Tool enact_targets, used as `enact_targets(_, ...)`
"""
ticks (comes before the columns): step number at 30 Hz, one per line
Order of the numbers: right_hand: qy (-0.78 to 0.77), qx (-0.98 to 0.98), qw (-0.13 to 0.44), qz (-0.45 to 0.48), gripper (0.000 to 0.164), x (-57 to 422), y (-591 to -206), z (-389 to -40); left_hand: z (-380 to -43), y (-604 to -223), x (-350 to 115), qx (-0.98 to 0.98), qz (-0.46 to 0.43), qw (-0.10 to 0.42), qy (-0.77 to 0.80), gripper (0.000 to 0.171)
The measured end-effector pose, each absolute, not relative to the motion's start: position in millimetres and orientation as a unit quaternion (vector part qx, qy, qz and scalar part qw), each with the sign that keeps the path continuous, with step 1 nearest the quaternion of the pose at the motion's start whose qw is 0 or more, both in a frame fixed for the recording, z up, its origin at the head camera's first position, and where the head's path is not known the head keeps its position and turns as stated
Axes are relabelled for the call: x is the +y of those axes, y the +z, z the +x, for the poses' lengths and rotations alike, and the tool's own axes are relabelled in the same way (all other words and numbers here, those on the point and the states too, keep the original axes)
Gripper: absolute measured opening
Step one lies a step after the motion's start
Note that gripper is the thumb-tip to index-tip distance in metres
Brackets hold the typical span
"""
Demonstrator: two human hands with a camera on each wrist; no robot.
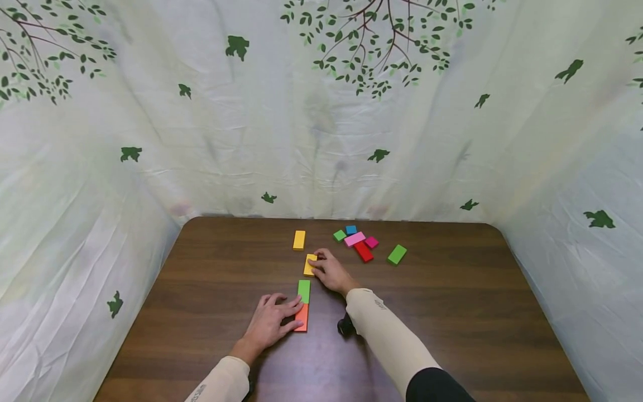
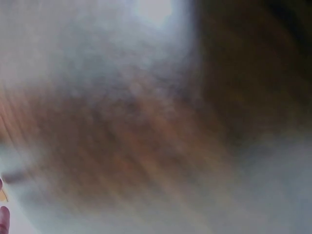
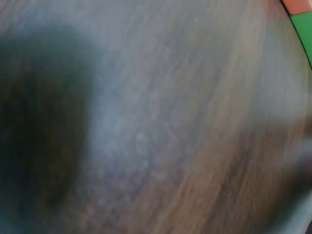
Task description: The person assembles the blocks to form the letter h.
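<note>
Two flat blocks lie end to end in the head view: a green block [image 1: 303,291] above an orange block [image 1: 303,318]. My left hand [image 1: 271,321] is at their left side, its index finger and thumb stretched out onto the orange block. Just beyond the green block, at a small gap, lies a yellow block [image 1: 308,269]. From its right side my right hand [image 1: 332,273] pinches that yellow block between thumb and fingers. In the right wrist view, only the corners of the orange block [image 3: 298,5] and the green block [image 3: 304,30] show.
A second yellow block [image 1: 298,240] lies farther back on the brown table [image 1: 452,312]. Right of it is a loose cluster with a blue block [image 1: 351,229], a pink block [image 1: 354,239] and a red block [image 1: 363,252]. Another green block [image 1: 397,254] lies apart at the right.
</note>
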State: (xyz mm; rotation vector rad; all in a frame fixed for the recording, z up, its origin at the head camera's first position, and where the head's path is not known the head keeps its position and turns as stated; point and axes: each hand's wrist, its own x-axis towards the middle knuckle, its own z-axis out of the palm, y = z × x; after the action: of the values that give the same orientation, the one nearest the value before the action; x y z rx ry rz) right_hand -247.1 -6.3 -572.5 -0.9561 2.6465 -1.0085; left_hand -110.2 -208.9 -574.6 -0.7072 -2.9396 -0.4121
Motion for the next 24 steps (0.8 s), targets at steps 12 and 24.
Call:
enact_targets(12,-0.346,0.883,0.082,-0.307,0.039,-11.2,-573.7,-243.5,-109.9,-573.9,-208.0,-0.964,-0.224,0.031,-0.143,0.051)
enact_targets(24,-0.353,0.879,0.074,-0.312,0.034,-13.6,-575.2,-242.4,-110.4,-574.8,-208.0,-0.962,-0.223,0.035,-0.154,0.050)
